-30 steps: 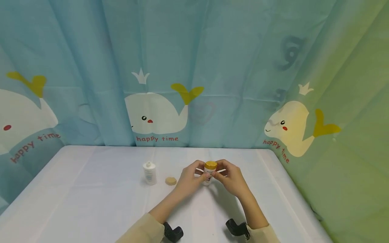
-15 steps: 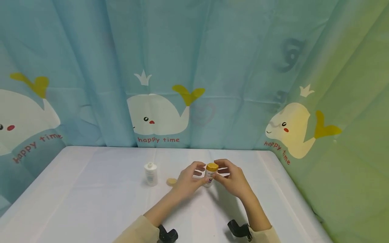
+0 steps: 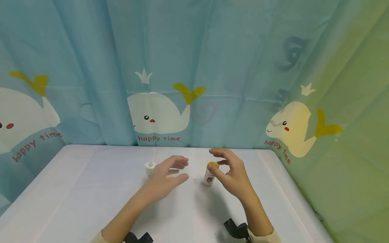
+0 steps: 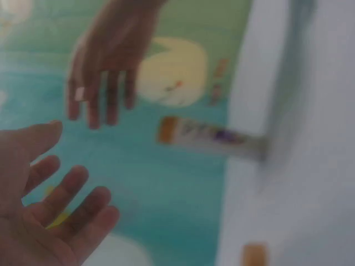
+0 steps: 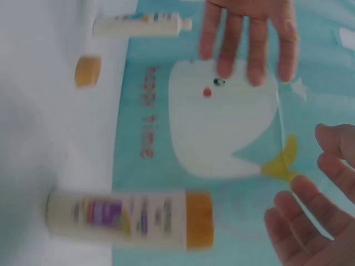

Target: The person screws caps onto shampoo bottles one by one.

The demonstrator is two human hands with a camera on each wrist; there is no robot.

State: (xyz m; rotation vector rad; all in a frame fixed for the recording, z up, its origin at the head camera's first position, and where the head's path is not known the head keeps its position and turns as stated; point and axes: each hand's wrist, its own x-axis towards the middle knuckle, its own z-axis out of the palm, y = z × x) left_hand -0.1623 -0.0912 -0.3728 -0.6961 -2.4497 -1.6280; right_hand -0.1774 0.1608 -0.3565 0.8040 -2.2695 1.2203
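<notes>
A small white bottle [image 3: 208,177] with a yellow cap and a purple mark on its label stands upright on the table. My right hand [image 3: 232,172] is just right of it, fingers spread and apart from it in the right wrist view. To the left hovers my left hand [image 3: 165,179], palm turned inward and holding nothing. Behind its fingers, a second white bottle [image 3: 150,166], uncapped with a narrow neck, is partly hidden in the head view. A loose yellow-orange cap [image 5: 87,71] lies on the table between the bottles, mostly covered by the left hand from above.
The white tabletop [image 3: 91,189] ends at the back against a blue-green curtain [image 3: 231,67] printed with whales. Black wrist mounts [image 3: 237,229] sit at both sleeves.
Both hands have let go of the yellow-capped bottle. The left hand has moved left, away from it; the right has opened and lifted slightly. The bottle stays standing.
</notes>
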